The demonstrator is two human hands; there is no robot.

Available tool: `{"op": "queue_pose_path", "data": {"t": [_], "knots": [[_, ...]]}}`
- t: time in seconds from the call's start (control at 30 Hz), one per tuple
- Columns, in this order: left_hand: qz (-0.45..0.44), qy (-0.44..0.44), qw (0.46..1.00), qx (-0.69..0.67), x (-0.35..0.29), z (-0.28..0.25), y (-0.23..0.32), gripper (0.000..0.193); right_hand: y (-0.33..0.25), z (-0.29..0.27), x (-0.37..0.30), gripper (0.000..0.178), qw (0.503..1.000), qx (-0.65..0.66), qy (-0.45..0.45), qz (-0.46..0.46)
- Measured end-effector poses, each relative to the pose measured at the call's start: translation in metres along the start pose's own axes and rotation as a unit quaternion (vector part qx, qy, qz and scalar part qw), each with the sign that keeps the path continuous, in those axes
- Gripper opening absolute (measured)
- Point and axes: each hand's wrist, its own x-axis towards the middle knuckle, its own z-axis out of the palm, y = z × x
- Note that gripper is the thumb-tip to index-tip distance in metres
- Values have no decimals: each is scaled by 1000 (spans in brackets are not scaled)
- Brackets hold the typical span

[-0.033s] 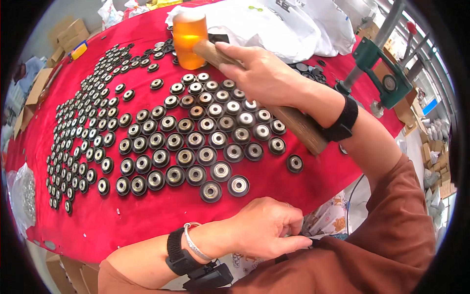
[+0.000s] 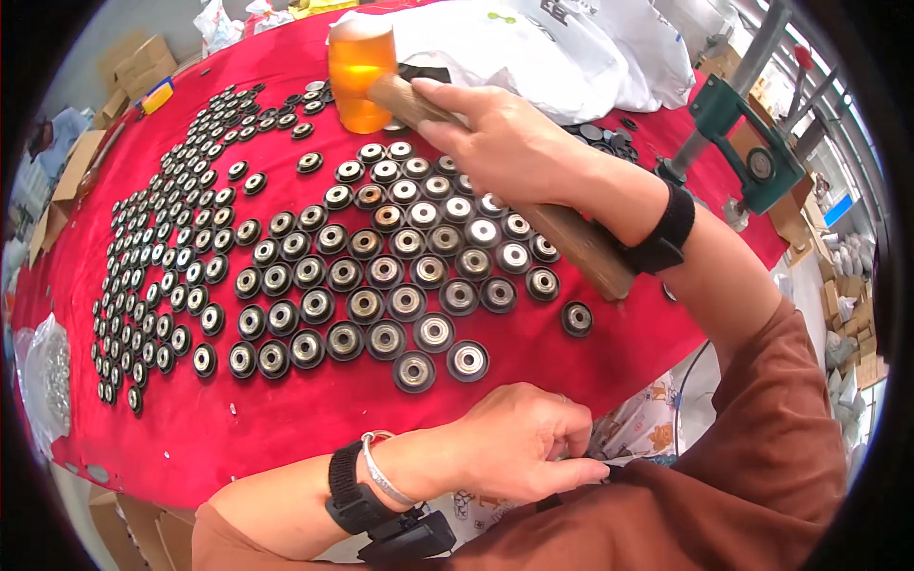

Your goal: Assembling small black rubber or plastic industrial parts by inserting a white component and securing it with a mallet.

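Observation:
My right hand (image 2: pixel 505 143) is closed round the wooden handle of a mallet (image 2: pixel 590 249). The translucent orange mallet head (image 2: pixel 362 81) is upright over the far part of the red-covered table, beyond the round parts. Rows of these black-rimmed parts with metal centres, like small wheels with bearings (image 2: pixel 407 303), lie under and left of the handle. At the near table edge is my left hand (image 2: pixel 519 443), its fingers curled in and its thumb stretched out. Nothing shows in it. Two wheels (image 2: pixel 467 361) lie just beyond its knuckles.
A red cloth (image 2: pixel 314 419) covers the table. White plastic bags (image 2: pixel 533 57) lie at the back, with loose black parts (image 2: pixel 605 138) beside them. A green hand press (image 2: pixel 743 143) stands at the right. A clear bag (image 2: pixel 45 371) hangs at the left edge.
The mallet head has shifted slightly left in the view, with my right hand still round the handle. The table parts appear a little further right. My left hand keeps its pose.

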Motion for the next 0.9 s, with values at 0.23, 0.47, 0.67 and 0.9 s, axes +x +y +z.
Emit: {"op": "queue_pose_path", "data": {"t": [0.23, 0.47, 0.67, 0.9], "knots": [[5, 5, 1000, 25, -1, -1, 5, 31, -14, 48, 53, 46, 981, -15, 91, -170], [13, 15, 1000, 24, -1, 1, 1, 31, -23, 45, 77, 45, 992, 42, -119, 20], [34, 32, 999, 24, -3, 2, -1, 29, -12, 55, 49, 50, 981, 162, -95, 40], [36, 37, 999, 17, -3, 2, -1, 29, 8, 41, 43, 58, 941, 298, -90, 132]]}}
